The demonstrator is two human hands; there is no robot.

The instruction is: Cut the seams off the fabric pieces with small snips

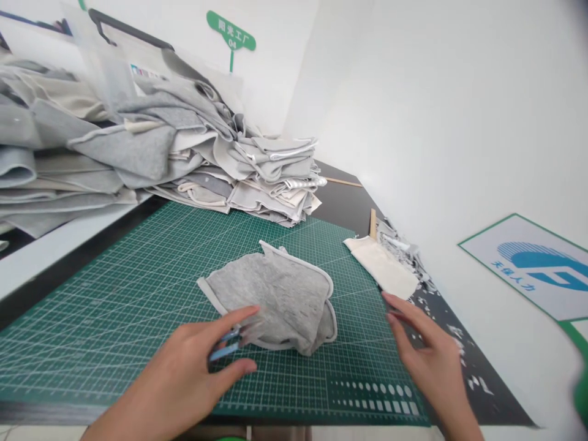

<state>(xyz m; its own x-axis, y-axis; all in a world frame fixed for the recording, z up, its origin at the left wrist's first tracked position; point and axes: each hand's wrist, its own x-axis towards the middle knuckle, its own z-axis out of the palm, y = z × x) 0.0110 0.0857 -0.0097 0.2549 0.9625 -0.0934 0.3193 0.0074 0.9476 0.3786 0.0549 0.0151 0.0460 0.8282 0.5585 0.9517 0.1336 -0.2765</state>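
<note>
Left hand (174, 373) pinches blue-handled scissors (225, 344) at the edge of a grey fabric piece (275, 297) on a green cutting mat (92, 331); right hand (429, 349) hovers nearby, fingers loosely spread.

Two white walls (413, 92), smooth and plain, meeting in one corner. High on the back wall, a rounded green sign (230, 30) on a thin stem, with white Chinese characters and the number 04. Lower on the right wall, a white poster (528, 269) with green border and blue round logo. Along the foot of this wall, a dark table top (340, 205), with a thin wooden strip (343, 182) on it. At left, a white table edge (46, 269). Over all, soft and even light, brightest on the walls.
</note>
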